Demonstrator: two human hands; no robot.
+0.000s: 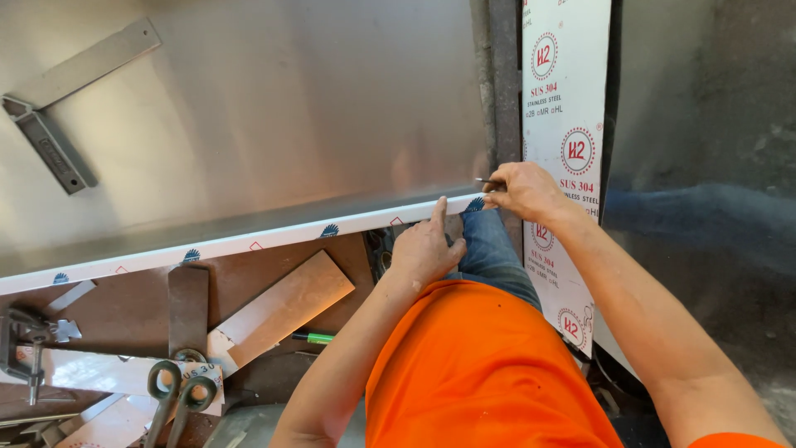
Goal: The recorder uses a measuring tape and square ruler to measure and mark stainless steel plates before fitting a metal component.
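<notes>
A big shiny metal sheet (274, 108) fills the upper left and middle of the frame. Its front edge is bent down into a white strip (249, 239) with small blue and red marks, and this strip runs from the left side up to the middle right. The left hand (424, 247) is in the middle of the frame. It lies flat and open against the right end of the strip, with the pointer finger stretched up onto the edge. The right hand (524, 191) is just beside it, a bit higher and to the right, at the corner of the sheet. It is closed around a thin metal tool (485, 180), and the tip pokes out to the left, right at the sheet's corner. The tool is too small to tell what kind it is; it may be a scriber or a pen. A metal square (62, 91) lies on the sheet in the upper left. A tall white panel (568, 124) with red print stands at the upper right, behind the right hand. Below the strip, in the lower left, lie a brown board (286, 303), a dark flat bar (188, 307), a green pen (313, 338) and snips (176, 394) with green handles. The person wears an orange shirt (481, 373) and jeans (493, 249).
</notes>
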